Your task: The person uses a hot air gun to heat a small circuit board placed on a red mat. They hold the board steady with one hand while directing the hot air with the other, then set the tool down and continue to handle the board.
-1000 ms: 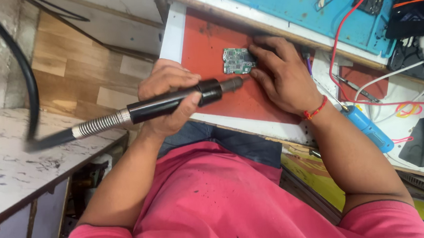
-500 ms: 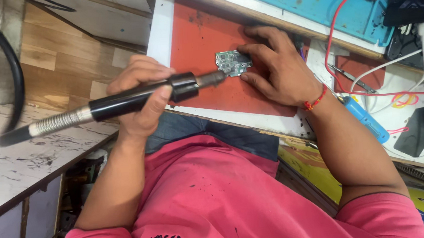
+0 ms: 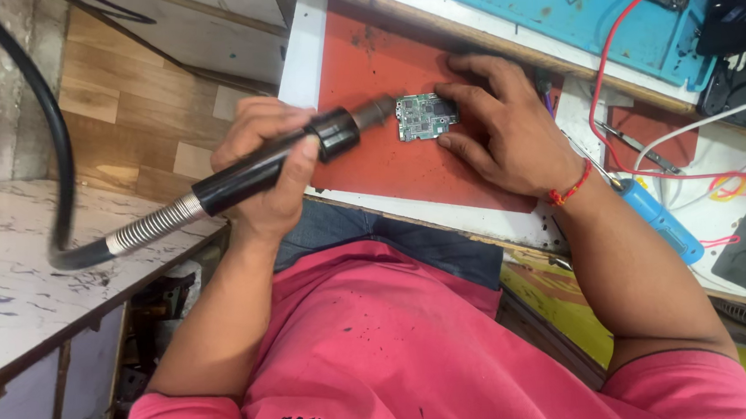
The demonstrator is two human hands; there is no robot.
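Red-orange mat (image 3: 404,160) on table (image 3: 307,41) w/ small green circuit board (image 3: 423,116) lying flat near its middle. Left hand (image 3: 271,168) closed around black hot-air handpiece (image 3: 275,164), metal nozzle tip just beside board's left edge; coiled spring collar & black hose (image 3: 50,143) trail off to the left. Right hand (image 3: 506,128) spread open, fingertips touching board's right side, pinning it. Red thread on right wrist. Blue-handled tool (image 3: 663,222) lies near right forearm

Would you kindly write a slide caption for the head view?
Left hand aims a black hot-air wand at a small circuit board steadied by the right hand.
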